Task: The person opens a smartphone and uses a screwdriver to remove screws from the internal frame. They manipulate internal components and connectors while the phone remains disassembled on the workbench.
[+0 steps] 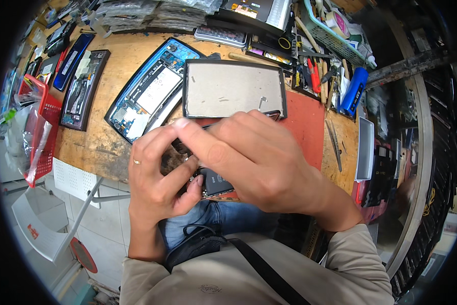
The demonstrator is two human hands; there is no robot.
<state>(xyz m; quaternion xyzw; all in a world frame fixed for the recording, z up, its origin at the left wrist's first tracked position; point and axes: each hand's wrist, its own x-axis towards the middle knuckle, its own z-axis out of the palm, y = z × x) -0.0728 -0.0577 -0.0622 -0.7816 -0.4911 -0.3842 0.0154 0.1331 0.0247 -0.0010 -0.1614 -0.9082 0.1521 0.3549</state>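
Note:
At the near edge of the bench lies an opened phone point(217, 184) with a dark battery showing; both hands cover most of it. My left hand point(155, 175), with a ring on one finger, has its thumb and fingers closed at the left end of this phone. Over the phone bends my right hand point(261, 160), its fingers closed and its thumb tip meeting the left hand's index finger. Whatever the right hand pinches is hidden. Just past its knuckles a thin dark edge shows. Behind the hands stands a shallow dark tray point(233, 87) with a grey bottom.
A larger opened phone with a blue frame point(132, 96) leans left of the tray. Further left are another opened phone point(82, 99) and a red basket point(48, 114). Tweezers point(333, 144), a blue cylindrical device point(354, 91) and red-handled pliers point(314, 76) lie right, by a red mat point(305, 134).

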